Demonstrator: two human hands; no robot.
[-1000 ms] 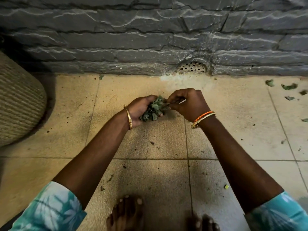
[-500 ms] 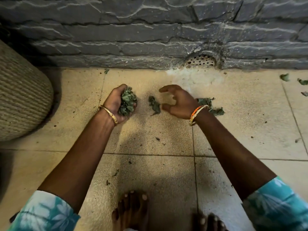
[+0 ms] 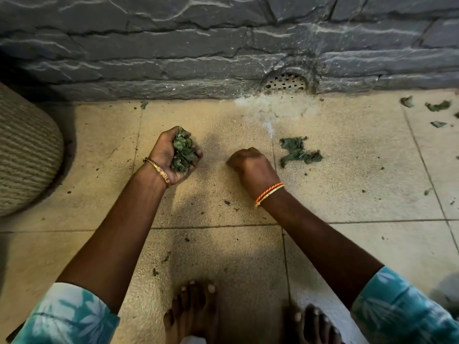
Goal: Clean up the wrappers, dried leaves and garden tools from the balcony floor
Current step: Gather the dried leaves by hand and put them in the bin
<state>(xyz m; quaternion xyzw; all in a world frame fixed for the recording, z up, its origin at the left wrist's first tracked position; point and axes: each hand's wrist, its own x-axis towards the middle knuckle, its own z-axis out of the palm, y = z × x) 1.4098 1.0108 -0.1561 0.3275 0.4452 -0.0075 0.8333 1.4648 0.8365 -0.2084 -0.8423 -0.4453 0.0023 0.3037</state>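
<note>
Left hand [image 3: 173, 157] cupped palm-up around a wad of crumpled green dried leaves [image 3: 184, 152]. Right hand [image 3: 250, 165] fisted knuckles-up on the beige tiled floor [image 3: 347, 175]; contents impossible to tell. Loose leaf clump [image 3: 299, 151] just right of it, nearer that hand, stretched sideways.

Both arms are bare from the wrists to short sleeves of teal fabric printed with pale white leaf or flower shapes, the left sleeve [image 3: 67, 316] lighter and whiter than the right sleeve [image 3: 402, 309]. The left wrist carries a thin gold bangle [image 3: 159, 170] with small raised ornaments, and the right wrist a twisted orange cord [image 3: 269, 192] beside a slim gold band. The feet [image 3: 193, 309] are bare.
</note>
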